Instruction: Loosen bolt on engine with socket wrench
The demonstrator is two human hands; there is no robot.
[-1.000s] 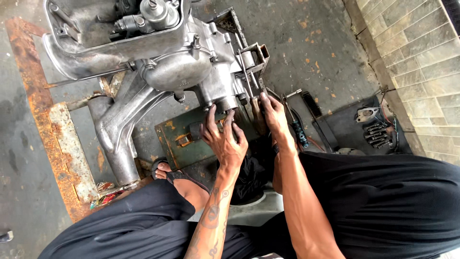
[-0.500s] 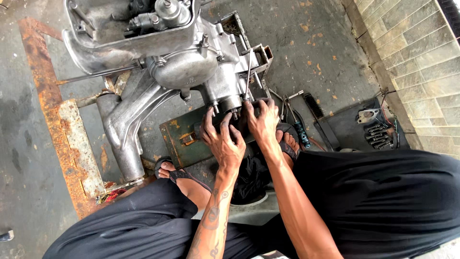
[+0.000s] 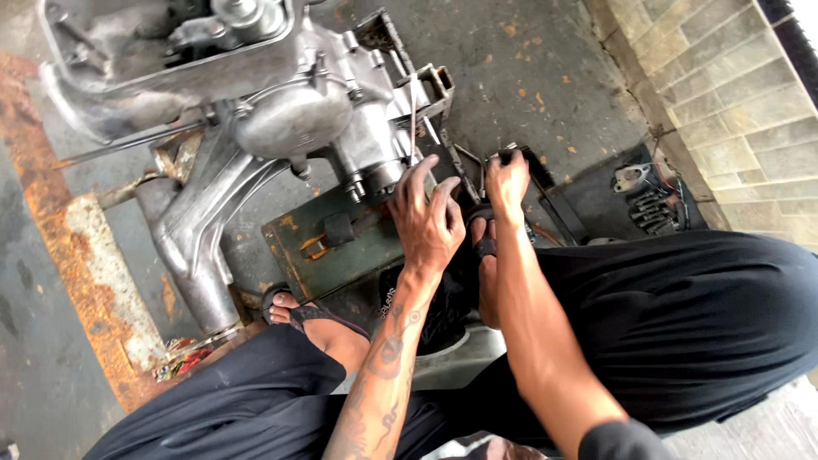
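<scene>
My right hand (image 3: 509, 177) has left the engine (image 3: 281, 111) for a dark tool (image 3: 545, 183), grip hidden; left hand (image 3: 429, 220) rests loose, fingertips obscured.

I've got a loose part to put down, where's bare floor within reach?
Bare concrete floor lies beyond the right hand, between the engine casing and the tiled wall. It is crowded around the left hand: green metal box, feet, tools.

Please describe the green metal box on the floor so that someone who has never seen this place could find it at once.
Start at the big grey engine on the concrete floor. Just below it, under the left hand, lies the green metal box. It is the only flat, dark green thing there, with rust spots and a small brass latch.
</scene>
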